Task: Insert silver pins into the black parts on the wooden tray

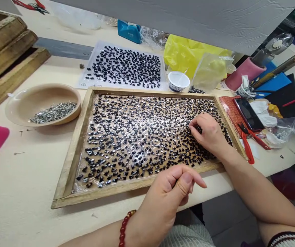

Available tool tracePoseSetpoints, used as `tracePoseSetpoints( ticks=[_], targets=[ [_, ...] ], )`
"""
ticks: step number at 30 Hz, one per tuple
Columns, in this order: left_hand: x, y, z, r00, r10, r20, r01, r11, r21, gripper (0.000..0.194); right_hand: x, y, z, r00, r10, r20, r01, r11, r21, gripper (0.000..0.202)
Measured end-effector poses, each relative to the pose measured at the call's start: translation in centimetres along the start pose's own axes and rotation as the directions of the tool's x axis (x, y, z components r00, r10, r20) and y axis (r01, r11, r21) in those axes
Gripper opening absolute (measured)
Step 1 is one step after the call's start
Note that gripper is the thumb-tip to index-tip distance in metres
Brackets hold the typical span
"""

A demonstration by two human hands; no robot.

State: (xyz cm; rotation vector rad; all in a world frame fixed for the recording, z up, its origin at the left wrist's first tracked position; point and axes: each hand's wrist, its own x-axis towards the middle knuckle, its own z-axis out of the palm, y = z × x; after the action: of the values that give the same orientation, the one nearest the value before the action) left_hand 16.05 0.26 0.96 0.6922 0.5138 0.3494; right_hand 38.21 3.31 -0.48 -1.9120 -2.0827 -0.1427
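A wooden frame tray [71, 151] lies before me, lined with clear plastic film and covered by many small shiny black pieces [127, 137]. Over its right part, my right hand [209, 132] is closed, with thumb and forefinger pinched just above the pieces. What sits between those fingertips is too small to make out. My left hand [172, 195], with a red bead bracelet [123, 230] at the wrist, is held at the tray's front edge. Its fingers are curled and the thumb presses on the forefinger; anything inside is hidden.
Left of the tray, a beige bowl [16, 106] holds many metal pins. Behind lies a white sheet [91, 77] with more black pieces, beside a small white cup [178, 81]. On the right are red-handled pliers [247, 147] and a phone [249, 113]. Wooden frames [8, 44] are stacked at far left.
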Motion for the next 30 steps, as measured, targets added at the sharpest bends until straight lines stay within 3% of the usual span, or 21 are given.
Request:
tracePoseSetpoints(
  ticks=[11,18,22,26,30],
  targets=[
    [0.1,0.3,0.1,0.999,-0.054,0.001,0.054,0.989,-0.139,0.017,-0.1,0.1,0.2,1.0,-0.021,-0.003,0.021,1.0,-0.008,0.01],
    [0.2,0.8,0.2,0.996,-0.086,-0.01,0.084,0.985,-0.15,0.029,-0.3,0.1,-0.4,0.998,-0.011,-0.057,0.012,1.0,0.011,0.005],
    [0.2,0.7,0.1,0.999,-0.031,-0.016,0.028,0.986,-0.164,0.025,-1.3,-1.9,-2.6,0.992,-0.027,-0.122,0.054,0.974,0.219,0.005],
    [0.3,0.7,0.1,0.997,0.0,-0.073,-0.011,0.988,-0.151,0.024,-3.6,-5.5,-5.0,0.987,-0.164,-0.007,0.137,0.799,0.585,0.006],
    [0.3,0.6,0.1,0.991,0.009,-0.137,-0.027,0.992,-0.127,0.026,-5.3,-7.6,-5.5,0.986,-0.149,-0.073,0.162,0.775,0.611,0.012]
  ],
)
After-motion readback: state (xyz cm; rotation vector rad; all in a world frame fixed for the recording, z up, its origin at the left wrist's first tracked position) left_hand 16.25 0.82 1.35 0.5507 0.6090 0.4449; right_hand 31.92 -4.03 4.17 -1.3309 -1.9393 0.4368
